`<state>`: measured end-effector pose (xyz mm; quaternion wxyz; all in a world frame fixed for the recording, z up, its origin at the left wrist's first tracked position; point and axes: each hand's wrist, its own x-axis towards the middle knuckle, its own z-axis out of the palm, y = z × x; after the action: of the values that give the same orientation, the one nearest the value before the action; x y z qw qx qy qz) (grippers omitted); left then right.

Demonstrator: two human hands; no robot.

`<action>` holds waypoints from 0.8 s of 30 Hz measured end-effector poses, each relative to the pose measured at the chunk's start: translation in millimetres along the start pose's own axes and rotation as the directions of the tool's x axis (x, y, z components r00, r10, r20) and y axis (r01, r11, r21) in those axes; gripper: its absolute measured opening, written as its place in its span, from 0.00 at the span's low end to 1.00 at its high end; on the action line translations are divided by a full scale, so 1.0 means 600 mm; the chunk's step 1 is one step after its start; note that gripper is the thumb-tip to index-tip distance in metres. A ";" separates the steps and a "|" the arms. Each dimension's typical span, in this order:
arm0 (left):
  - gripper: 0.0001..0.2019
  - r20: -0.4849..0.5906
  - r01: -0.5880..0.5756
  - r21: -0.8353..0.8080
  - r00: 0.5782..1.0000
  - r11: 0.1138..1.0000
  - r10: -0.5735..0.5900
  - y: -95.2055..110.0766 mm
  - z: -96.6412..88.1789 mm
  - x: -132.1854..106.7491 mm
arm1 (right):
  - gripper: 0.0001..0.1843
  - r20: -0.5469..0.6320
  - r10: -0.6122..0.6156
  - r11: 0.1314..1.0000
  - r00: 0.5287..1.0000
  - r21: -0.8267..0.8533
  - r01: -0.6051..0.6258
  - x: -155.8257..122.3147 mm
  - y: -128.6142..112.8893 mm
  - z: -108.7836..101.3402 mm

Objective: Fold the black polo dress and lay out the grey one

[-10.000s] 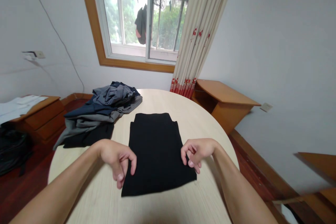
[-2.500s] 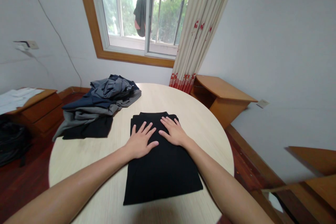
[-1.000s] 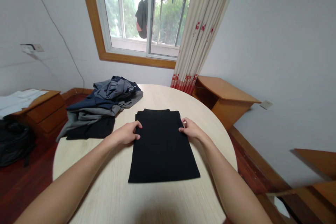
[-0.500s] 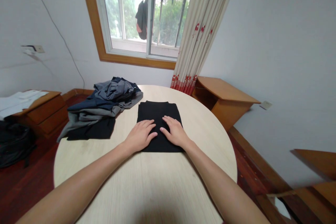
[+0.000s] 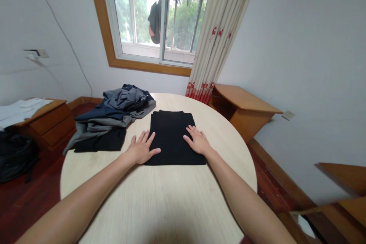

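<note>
A black folded garment (image 5: 171,137) lies flat on the round pale wooden table (image 5: 168,194); what kind of garment it is does not show. My left hand (image 5: 142,148) rests at its left edge with fingers spread, the thumb on the cloth. Over the right edge lies my right hand (image 5: 198,142), palm down and open, its fingertips on the fabric. Neither hand grips anything. To the left on the table sits a loose heap of grey, navy and black clothes (image 5: 120,103).
A wooden desk (image 5: 243,99) stands beyond the table's right side, near a long curtain (image 5: 220,34). At the far left are a drawer cabinet (image 5: 51,122) with white papers on it and a black bag (image 5: 17,156). A window (image 5: 160,15) is ahead.
Both hands have slid apart from the middle of the black garment to its left and right edges. More of its middle shows, and its near edge looks wider and flatter.
</note>
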<state>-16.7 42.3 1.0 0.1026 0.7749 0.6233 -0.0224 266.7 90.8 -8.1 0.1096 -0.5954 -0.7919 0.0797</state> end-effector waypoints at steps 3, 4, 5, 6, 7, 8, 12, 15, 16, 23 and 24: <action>0.48 0.090 0.038 0.023 0.995 0.999 -0.040 -0.018 -0.013 -0.005 | 0.34 0.022 0.069 0.997 0.997 0.018 -0.069 0.001 0.016 -0.003; 0.50 0.118 0.037 0.036 0.992 0.999 -0.041 -0.024 -0.017 -0.007 | 0.34 0.029 0.085 0.996 0.996 0.024 -0.085 0.001 0.020 -0.005; 0.52 0.138 0.032 0.048 0.990 0.998 -0.038 -0.030 -0.020 -0.008 | 0.35 0.036 0.097 0.995 0.995 0.029 -0.098 0.000 0.022 -0.007; 0.54 0.144 0.023 0.056 0.989 0.998 -0.031 -0.035 -0.023 -0.009 | 0.35 0.040 0.107 0.994 0.993 0.033 -0.108 0.000 0.024 -0.009; 0.56 0.129 0.007 0.058 0.992 0.998 -0.014 -0.038 -0.025 -0.010 | 0.35 0.039 0.117 0.992 0.992 0.034 -0.118 -0.001 0.025 -0.011; 0.56 0.094 -0.021 0.053 0.995 0.998 0.016 -0.040 -0.026 -0.009 | 0.35 0.033 0.126 0.991 0.991 0.034 -0.127 -0.001 0.025 -0.012; 0.44 -0.132 -0.222 0.003 0.966 0.975 0.220 -0.026 -0.023 -0.001 | 0.33 -0.031 0.104 0.994 0.994 0.032 -0.103 -0.004 0.017 -0.015; 0.34 -0.159 -0.345 -0.024 0.928 0.938 0.337 -0.009 -0.011 0.005 | 0.33 -0.029 0.022 0.999 0.999 0.045 -0.020 -0.004 0.009 -0.010; 0.33 -0.129 -0.359 -0.028 0.927 0.933 0.353 -0.006 -0.006 0.007 | 0.33 -0.012 0.008 0.999 1.000 0.050 -0.008 -0.003 0.009 -0.008; 0.32 -0.054 -0.294 -0.070 0.955 0.953 0.290 -0.051 0.001 0.019 | 0.33 0.041 0.111 0.989 0.993 0.093 -0.114 0.002 0.044 -0.007; 0.31 -0.059 -0.278 -0.080 0.960 0.957 0.273 -0.062 -0.002 0.022 | 0.33 0.043 0.122 0.987 0.992 0.098 -0.126 0.002 0.053 -0.010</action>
<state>-50.1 62.8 -5.0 0.1239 0.8492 0.5119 0.0379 297.6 100.7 -10.4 0.1198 -0.6357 -0.7502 0.1369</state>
